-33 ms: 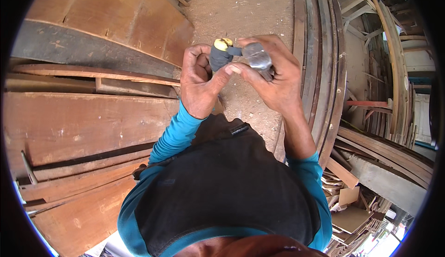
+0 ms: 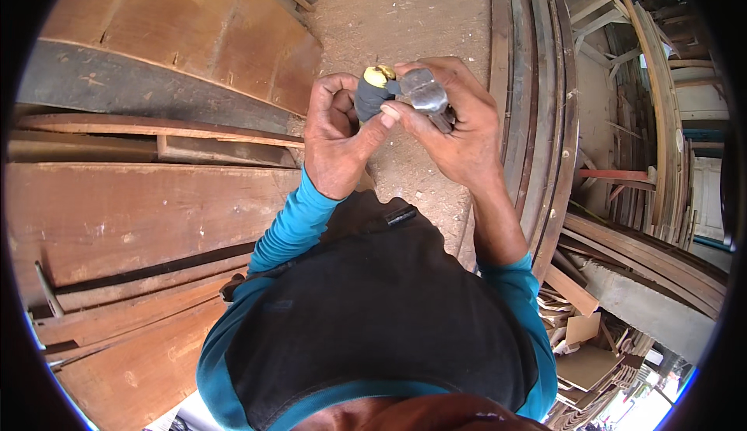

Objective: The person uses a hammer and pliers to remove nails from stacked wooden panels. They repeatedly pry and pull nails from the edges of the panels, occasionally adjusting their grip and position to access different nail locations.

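Note:
Both hands are raised in front of my chest, with thumb tips close together. My left hand [image 2: 336, 131] is closed around a thick, rounded black piece with a yellow top [image 2: 378, 79], which looks like the end of a handle. Curled in, my right hand [image 2: 467, 124] grips a silver metal piece with a blunt face [image 2: 424, 91], much like a hammer head. A short dark part bridges the gap between the two pieces; whether they form one tool I cannot tell. The right fingers hide the metal piece's far side.
Wide brown boards [image 2: 156, 205] are stacked at my left. Long planks [image 2: 537, 120] run along the right side of the dusty floor [image 2: 389, 11]. A concrete beam [image 2: 654, 306] and cardboard scraps [image 2: 583, 330] lie at the lower right.
The metal piece in my right hand has shifted slightly left, closer to the yellow-topped black piece. Both hands keep their grip.

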`<state>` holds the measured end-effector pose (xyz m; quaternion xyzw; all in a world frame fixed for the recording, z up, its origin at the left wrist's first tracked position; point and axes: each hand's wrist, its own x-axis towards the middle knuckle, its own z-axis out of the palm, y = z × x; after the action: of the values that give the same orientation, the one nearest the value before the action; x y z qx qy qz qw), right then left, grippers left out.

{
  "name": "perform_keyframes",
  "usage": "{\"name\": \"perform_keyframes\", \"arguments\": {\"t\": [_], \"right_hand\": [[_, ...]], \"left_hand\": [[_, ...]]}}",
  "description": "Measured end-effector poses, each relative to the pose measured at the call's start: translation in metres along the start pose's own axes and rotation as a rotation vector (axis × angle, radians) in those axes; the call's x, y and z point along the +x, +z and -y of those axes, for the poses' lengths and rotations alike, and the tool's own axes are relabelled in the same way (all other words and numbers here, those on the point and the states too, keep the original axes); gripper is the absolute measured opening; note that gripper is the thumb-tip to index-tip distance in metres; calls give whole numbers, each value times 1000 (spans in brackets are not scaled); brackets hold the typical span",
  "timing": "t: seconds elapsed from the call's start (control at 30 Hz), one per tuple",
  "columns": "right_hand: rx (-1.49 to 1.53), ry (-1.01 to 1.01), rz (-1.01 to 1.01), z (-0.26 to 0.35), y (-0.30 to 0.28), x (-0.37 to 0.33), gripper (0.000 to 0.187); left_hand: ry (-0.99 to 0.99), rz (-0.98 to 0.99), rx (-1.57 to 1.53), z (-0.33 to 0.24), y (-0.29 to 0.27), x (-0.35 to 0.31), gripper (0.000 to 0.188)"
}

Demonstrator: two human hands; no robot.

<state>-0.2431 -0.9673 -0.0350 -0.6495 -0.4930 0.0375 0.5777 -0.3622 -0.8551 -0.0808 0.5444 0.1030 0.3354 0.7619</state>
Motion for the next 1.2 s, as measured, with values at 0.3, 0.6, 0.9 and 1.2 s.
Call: {"name": "perform_keyframes", "arguments": {"t": [0.3,0.6,0.9,1.2], "right_hand": [[165,199,22,-71,2,106,18],[205,362,86,-130,6,168,15],[278,256,193,-211,-23,266,17],[279,210,306,-283,-78,357,17]], "left_hand": [[-158,30,8,6,-23,121,45],[21,64,404,36,-38,202,47],[-118,16,490,62,-21,293,49],[-9,-113,573,108,26,388,44]]}}
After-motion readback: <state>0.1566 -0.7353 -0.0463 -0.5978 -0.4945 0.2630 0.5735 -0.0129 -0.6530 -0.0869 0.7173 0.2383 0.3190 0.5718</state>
